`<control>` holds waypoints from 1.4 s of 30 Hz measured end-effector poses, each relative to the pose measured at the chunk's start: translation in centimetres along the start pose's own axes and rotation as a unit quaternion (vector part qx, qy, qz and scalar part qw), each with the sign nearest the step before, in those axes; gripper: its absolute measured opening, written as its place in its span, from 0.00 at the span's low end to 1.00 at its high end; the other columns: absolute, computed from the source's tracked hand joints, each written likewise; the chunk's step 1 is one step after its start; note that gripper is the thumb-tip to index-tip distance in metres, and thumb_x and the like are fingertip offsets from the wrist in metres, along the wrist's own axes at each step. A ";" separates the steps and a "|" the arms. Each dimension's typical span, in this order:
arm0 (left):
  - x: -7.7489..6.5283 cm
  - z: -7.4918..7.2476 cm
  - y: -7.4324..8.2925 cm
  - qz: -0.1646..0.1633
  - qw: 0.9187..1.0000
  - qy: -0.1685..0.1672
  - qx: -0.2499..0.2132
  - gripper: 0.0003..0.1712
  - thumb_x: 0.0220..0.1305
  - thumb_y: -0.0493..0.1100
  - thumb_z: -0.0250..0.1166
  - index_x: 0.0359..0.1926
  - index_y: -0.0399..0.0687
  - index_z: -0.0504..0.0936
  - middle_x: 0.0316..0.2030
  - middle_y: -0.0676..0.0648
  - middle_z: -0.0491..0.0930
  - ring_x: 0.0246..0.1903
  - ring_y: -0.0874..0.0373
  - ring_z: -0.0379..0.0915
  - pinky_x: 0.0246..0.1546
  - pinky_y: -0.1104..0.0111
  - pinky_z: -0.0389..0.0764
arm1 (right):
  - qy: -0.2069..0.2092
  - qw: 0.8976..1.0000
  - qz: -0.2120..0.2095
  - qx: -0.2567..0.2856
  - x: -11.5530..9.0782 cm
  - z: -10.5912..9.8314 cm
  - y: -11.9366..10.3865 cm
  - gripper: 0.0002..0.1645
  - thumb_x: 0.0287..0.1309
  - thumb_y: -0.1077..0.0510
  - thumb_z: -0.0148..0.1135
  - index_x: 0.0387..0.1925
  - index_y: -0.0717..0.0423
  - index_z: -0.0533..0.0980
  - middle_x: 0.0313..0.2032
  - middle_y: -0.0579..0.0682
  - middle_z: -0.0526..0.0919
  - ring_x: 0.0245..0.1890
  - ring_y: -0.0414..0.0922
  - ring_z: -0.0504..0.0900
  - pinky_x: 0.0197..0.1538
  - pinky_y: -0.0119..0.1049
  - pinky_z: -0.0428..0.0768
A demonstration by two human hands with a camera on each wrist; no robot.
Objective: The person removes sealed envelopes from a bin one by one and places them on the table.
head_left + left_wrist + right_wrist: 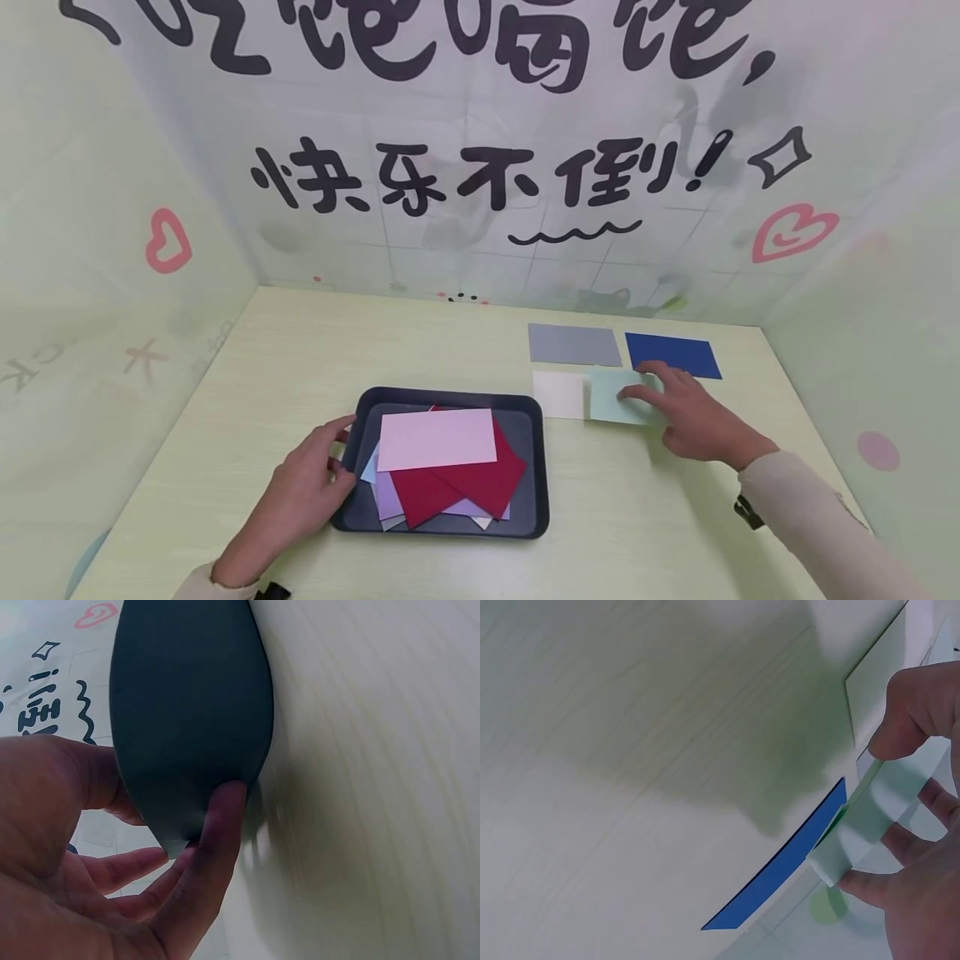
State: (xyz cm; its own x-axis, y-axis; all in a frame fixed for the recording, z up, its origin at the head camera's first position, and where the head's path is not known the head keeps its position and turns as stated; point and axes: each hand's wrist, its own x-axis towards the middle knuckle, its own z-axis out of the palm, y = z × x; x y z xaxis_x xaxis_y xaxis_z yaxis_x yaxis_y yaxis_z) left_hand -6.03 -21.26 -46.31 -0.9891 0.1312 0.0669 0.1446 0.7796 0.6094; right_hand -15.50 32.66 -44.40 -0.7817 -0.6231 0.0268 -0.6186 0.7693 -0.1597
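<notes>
In the head view my right hand [693,417] holds a mint-green card [611,396] over the right part of the table. The right wrist view shows the thumb on one side of this card [877,817] and the fingers on the other, with layered paper along its near end. The card overlaps a white card [557,395] lying on the table. My left hand [303,487] grips the left side of a dark tray [534,467], and its fingers [221,817] press on the tray's outer wall [191,697]. A pink card [435,439] tops the pile in the tray.
Behind the right hand lie a grey card [573,345] and a blue card [678,354]. Red cards [502,475] and lilac ones overlap under the pink card. Printed cloth walls [465,250] enclose the table [600,517] at the back and both sides.
</notes>
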 end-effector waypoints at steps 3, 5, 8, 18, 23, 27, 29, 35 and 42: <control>0.0 0.0 -0.1 0.003 1.000 0.001 -0.002 0.39 0.53 0.31 0.63 0.69 0.44 0.66 0.51 0.44 0.77 0.34 0.62 0.75 0.30 0.67 0.74 | -0.004 1.000 0.015 -0.001 -0.6 -0.1 0.8 0.49 0.32 0.77 0.52 0.60 0.38 0.72 0.65 0.59 0.61 0.58 0.65 0.66 0.56 0.63 0.65; 0.0 0.0 -0.1 0.003 1.000 0.002 -0.002 0.39 0.53 0.31 0.63 0.69 0.44 0.66 0.50 0.44 0.77 0.34 0.62 0.75 0.30 0.67 0.75 | -0.009 1.000 0.026 -0.001 -0.9 -0.1 1.4 0.49 0.32 0.77 0.53 0.60 0.38 0.71 0.66 0.59 0.60 0.59 0.66 0.65 0.56 0.64 0.65; 0.0 0.0 -0.1 0.004 1.000 0.004 -0.003 0.39 0.53 0.31 0.63 0.69 0.43 0.66 0.50 0.44 0.77 0.34 0.62 0.76 0.30 0.67 0.75 | -0.014 0.999 0.035 0.002 -1.4 -0.2 2.4 0.50 0.32 0.77 0.53 0.60 0.37 0.71 0.65 0.59 0.60 0.59 0.67 0.65 0.54 0.65 0.67; 0.1 0.0 0.0 -0.003 1.000 -0.004 0.005 0.39 0.54 0.32 0.62 0.69 0.43 0.65 0.51 0.44 0.76 0.34 0.61 0.75 0.30 0.67 0.75 | -0.007 0.999 0.042 0.005 -3.1 0.0 4.9 0.51 0.28 0.79 0.51 0.59 0.41 0.71 0.64 0.60 0.62 0.56 0.67 0.68 0.54 0.66 0.64; 0.1 -0.1 0.1 0.002 1.000 -0.002 0.006 0.39 0.54 0.32 0.62 0.69 0.43 0.66 0.51 0.44 0.76 0.35 0.61 0.75 0.30 0.66 0.75 | -0.022 0.998 0.056 0.008 -3.7 -0.1 5.5 0.51 0.29 0.80 0.51 0.59 0.40 0.70 0.64 0.59 0.61 0.55 0.68 0.68 0.54 0.67 0.63; 0.1 -0.1 0.0 -0.003 1.000 -0.005 0.005 0.39 0.54 0.32 0.63 0.69 0.42 0.65 0.51 0.43 0.76 0.35 0.61 0.76 0.31 0.66 0.75 | -0.035 0.998 0.058 0.009 -3.8 -0.2 5.7 0.51 0.30 0.81 0.50 0.59 0.41 0.70 0.64 0.59 0.61 0.57 0.68 0.66 0.55 0.69 0.62; 0.1 0.0 0.0 -0.008 1.000 -0.007 0.005 0.39 0.54 0.32 0.63 0.70 0.43 0.65 0.51 0.43 0.76 0.35 0.61 0.76 0.31 0.66 0.75 | -0.038 0.998 0.053 0.004 -3.8 -0.1 5.8 0.51 0.31 0.82 0.50 0.60 0.42 0.70 0.64 0.59 0.61 0.58 0.68 0.66 0.55 0.69 0.63; 0.1 0.2 -0.2 -0.015 1.000 -0.009 0.007 0.39 0.55 0.33 0.63 0.70 0.43 0.65 0.51 0.43 0.76 0.35 0.60 0.76 0.31 0.66 0.76 | -0.040 0.998 0.042 -0.007 -3.7 0.3 6.0 0.51 0.33 0.83 0.49 0.60 0.42 0.70 0.64 0.58 0.60 0.57 0.68 0.66 0.50 0.65 0.71; 0.1 0.2 -0.2 -0.019 1.000 -0.009 0.007 0.39 0.54 0.33 0.63 0.70 0.43 0.65 0.51 0.43 0.76 0.35 0.60 0.76 0.31 0.66 0.75 | -0.037 0.998 0.046 -0.016 -3.8 0.8 6.2 0.51 0.33 0.84 0.51 0.59 0.42 0.69 0.65 0.58 0.60 0.57 0.67 0.67 0.46 0.62 0.75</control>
State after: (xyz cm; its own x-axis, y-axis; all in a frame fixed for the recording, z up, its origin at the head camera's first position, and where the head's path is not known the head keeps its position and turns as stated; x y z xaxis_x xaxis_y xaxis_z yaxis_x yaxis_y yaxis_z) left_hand -6.14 -21.30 -46.54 -0.9933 0.1115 0.0303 0.1073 0.7924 0.6005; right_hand -16.31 39.69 -46.26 -0.8280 -0.5575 -0.0605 -0.5476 0.8270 -0.1270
